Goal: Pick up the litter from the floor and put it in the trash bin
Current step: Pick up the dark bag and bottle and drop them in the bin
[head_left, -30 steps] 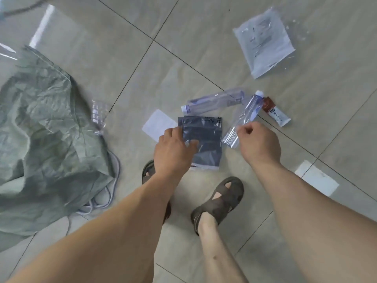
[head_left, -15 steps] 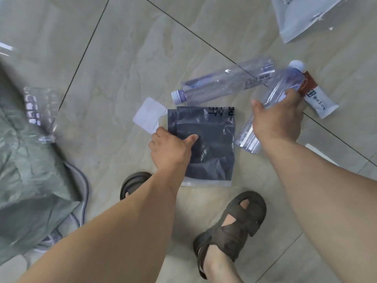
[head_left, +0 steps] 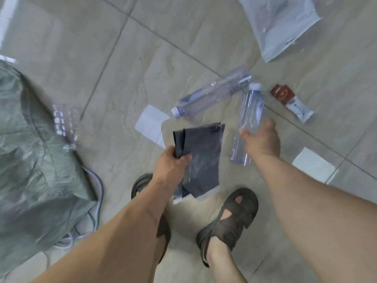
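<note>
My left hand (head_left: 171, 163) grips the left edge of a dark grey plastic pouch (head_left: 204, 158), lifted and folded a little above the floor. My right hand (head_left: 261, 140) is closed around a clear plastic bottle (head_left: 250, 115) with a white cap, held off the tiles. A second clear bottle (head_left: 212, 91) lies on the floor behind them. A white paper slip (head_left: 150, 121) lies flat to the left of the pouch. A red and white sachet (head_left: 291, 102) lies to the right. A large pale plastic bag (head_left: 279, 23) lies at the top right.
A crumpled green woven sack (head_left: 34, 160) fills the left side, with a crushed clear bottle (head_left: 65, 123) at its edge and a grey cord (head_left: 95, 193) beneath it. Another white slip (head_left: 312, 167) lies at the right. My sandalled feet (head_left: 228, 219) stand below the pouch.
My left hand has lifted the dark pouch off the floor and it now folds. My right hand has raised the clear bottle, now more upright. The camera has moved.
</note>
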